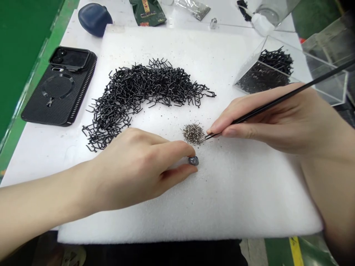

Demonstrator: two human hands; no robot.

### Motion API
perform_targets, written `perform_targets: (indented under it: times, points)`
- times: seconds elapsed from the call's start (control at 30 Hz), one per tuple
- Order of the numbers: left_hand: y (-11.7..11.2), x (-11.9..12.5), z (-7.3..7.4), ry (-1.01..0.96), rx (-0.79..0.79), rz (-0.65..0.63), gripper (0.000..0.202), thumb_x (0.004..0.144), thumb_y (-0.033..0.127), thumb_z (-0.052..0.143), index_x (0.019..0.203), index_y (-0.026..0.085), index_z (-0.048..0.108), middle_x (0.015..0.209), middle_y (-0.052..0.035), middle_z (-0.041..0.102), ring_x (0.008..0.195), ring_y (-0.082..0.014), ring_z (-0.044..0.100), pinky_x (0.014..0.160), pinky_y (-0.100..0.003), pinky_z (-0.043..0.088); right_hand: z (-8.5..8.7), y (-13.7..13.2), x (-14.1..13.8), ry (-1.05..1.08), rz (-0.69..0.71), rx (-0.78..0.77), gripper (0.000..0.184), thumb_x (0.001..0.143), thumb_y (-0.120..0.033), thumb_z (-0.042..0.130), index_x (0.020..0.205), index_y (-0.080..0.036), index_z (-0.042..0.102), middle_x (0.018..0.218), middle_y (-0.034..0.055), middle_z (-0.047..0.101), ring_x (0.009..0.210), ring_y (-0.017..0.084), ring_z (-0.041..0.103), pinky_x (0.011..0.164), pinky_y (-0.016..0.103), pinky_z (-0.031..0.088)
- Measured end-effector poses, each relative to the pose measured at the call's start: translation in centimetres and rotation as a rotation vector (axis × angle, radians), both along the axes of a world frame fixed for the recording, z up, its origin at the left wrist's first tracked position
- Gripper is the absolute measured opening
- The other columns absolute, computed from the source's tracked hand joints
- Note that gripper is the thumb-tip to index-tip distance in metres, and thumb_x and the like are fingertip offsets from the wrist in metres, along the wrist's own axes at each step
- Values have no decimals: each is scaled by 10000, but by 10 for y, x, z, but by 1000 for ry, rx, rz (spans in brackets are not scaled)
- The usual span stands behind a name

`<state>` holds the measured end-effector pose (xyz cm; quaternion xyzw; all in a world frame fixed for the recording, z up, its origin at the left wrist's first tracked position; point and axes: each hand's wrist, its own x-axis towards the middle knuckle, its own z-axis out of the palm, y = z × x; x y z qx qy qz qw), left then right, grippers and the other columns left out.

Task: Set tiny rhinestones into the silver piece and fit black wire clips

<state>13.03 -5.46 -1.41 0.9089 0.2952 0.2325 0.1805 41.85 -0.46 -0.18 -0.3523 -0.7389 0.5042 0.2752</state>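
Note:
Between thumb and forefinger, my left hand (138,166) pinches a small grey metal piece (193,160) just above the white foam sheet (222,195). My right hand (274,118) grips black tweezers (257,109) like a pen. The tweezers' tips reach the right edge of a little pile of tiny metal parts (193,133). Whether the tips hold one of them is too small to tell. Behind my left hand, a curved heap of bent black pieces (146,83) lies on the foam, partly covered by that hand.
A clear box (263,74) with more black pieces stands at the right. Left of the foam lies a phone in a black case (59,87). Along the back are a dark blue object (94,18), a green packet (148,13), a clear bag (194,8) and a small metal piece (213,23).

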Motion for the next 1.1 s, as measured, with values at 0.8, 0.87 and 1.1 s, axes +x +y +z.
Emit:
perform_targets:
  times: [0.8,0.87,1.1]
  points:
    - [-2,-2,-1,8,18,5,151,1037,268,739,1028,138,815,643,43,634,502,-110,481,469,-371,368,-1,-11,-15,54,143,-70,29,981,-293,879,998,-297,902,953,17,842,861,147,806,707,236,641]
    - [-2,-1,-1,8,18,4,153,1033,269,748,1027,133,819,636,45,626,499,-109,469,468,-374,359,-1,-11,-14,63,149,-75,42,984,-280,872,1005,-292,906,957,19,841,868,144,807,721,225,643]
    - [0,0,-1,25,21,-1,135,1031,243,744,1043,133,821,656,37,651,504,-105,490,475,-361,375,-3,-11,-10,66,163,-89,70,980,-266,874,1036,-290,909,992,22,845,921,147,816,776,206,661]
